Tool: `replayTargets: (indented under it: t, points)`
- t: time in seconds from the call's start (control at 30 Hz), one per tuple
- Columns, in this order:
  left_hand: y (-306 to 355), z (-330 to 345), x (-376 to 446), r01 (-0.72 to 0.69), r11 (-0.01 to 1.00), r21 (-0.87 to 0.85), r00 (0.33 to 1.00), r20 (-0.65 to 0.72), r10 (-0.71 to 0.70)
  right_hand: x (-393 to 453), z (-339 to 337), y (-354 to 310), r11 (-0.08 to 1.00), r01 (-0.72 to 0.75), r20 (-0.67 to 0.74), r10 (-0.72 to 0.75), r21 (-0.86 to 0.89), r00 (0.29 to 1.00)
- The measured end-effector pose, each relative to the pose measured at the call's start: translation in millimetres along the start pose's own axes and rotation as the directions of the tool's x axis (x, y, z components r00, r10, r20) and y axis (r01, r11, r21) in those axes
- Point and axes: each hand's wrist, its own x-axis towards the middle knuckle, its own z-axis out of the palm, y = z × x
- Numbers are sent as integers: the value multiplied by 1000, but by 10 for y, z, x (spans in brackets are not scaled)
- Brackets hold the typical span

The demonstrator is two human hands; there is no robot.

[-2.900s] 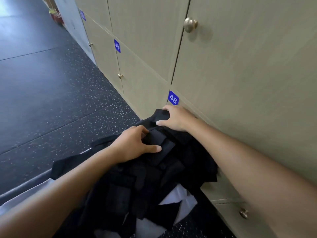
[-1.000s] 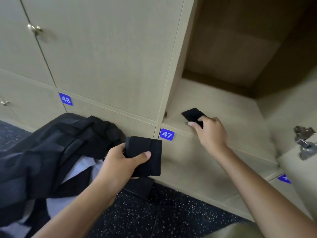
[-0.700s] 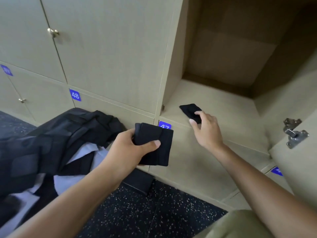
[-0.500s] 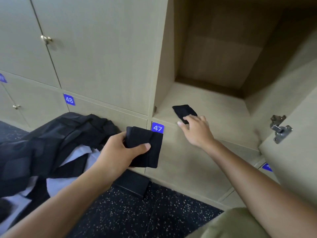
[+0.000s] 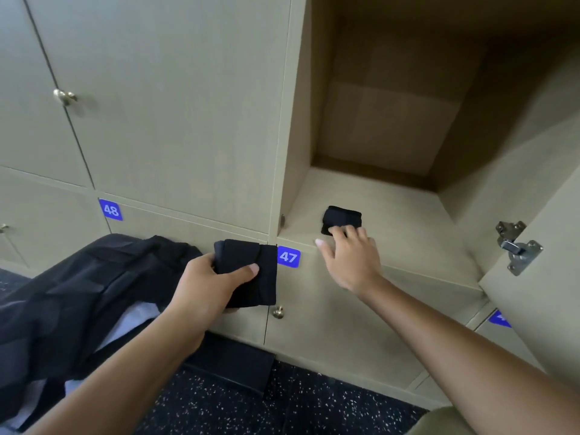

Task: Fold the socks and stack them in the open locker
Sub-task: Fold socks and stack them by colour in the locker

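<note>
A small folded black sock (image 5: pixel 342 218) lies on the floor of the open locker (image 5: pixel 392 199), near its front left corner. My right hand (image 5: pixel 350 257) reaches over the locker's front edge, and its straight fingertips touch the near side of that sock. My left hand (image 5: pixel 208 284) grips a second folded black sock (image 5: pixel 251 273), thumb across its front, in front of the blue 47 label (image 5: pixel 288 256). A heap of black socks and dark cloth (image 5: pixel 78 293) lies at lower left on something white.
The open locker's door (image 5: pixel 539 302) stands at the right with a metal hinge (image 5: pixel 518 248). Closed locker doors with brass knobs (image 5: pixel 64 96) fill the left; a small knob (image 5: pixel 277 312) sits below the 47 label. The floor (image 5: pixel 251 409) is black and speckled.
My right hand set the small sock down in the locker and loosened its hold, so only the fingertips touch it now. My left hand keeps holding the other folded sock, moved slightly right.
</note>
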Motion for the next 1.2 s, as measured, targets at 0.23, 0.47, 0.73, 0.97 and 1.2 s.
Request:
replayTargets:
  t: [0.23,0.47,0.73,0.97,1.2]
  points:
    - [-83,-108,160,-15,1000,-8,998,67,15,466,8,-120,998,-29,238,15,53,971]
    - [-176,-259,224,-25,998,-52,996,86,29,868,66,-296,986,-106,342,57,126,938]
    - [-117,-371,197,-79,997,-24,997,2,79,980,106,-345,994,-72,380,36,80,924]
    - [-66,-358,127,-102,995,-15,995,-22,102,1029,121,-338,995,-60,400,22,83,916]
    - [-50,-342,94,-99,994,36,995,23,98,773,121,-298,982,-65,-99,84,175,992]
